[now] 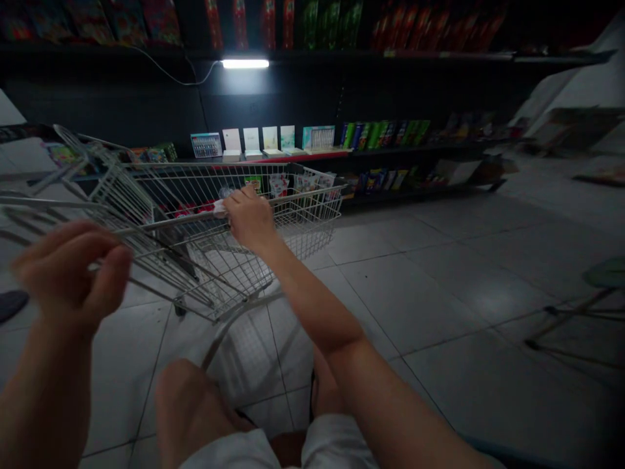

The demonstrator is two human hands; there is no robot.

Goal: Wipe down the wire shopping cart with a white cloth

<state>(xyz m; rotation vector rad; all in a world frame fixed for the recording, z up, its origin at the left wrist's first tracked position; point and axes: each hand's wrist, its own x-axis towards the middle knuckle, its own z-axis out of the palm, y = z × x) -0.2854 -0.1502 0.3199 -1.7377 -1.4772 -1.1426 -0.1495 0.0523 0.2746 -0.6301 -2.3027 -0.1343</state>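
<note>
A metal wire shopping cart point(234, 273) stands in front of me. My right hand point(251, 218) is closed around a crumpled white wipe point(219, 208), of which only a small part shows at the fingers. It presses this against the cart's near top rail. My left hand point(73, 273) is raised at the left, in front of the cart's handle end. Its fingers are curled and slightly blurred by motion, with the thumb bent towards them. What it holds, if anything, cannot be made out.
Behind the cart, a dark shelf unit holds bottles point(268, 26), white boxes point(251, 140) and green and blue cans point(375, 135). A lit tube lamp point(245, 64) hangs under the upper shelf. A folding stool point(576, 319) stands at the right on the tiled floor point(439, 260).
</note>
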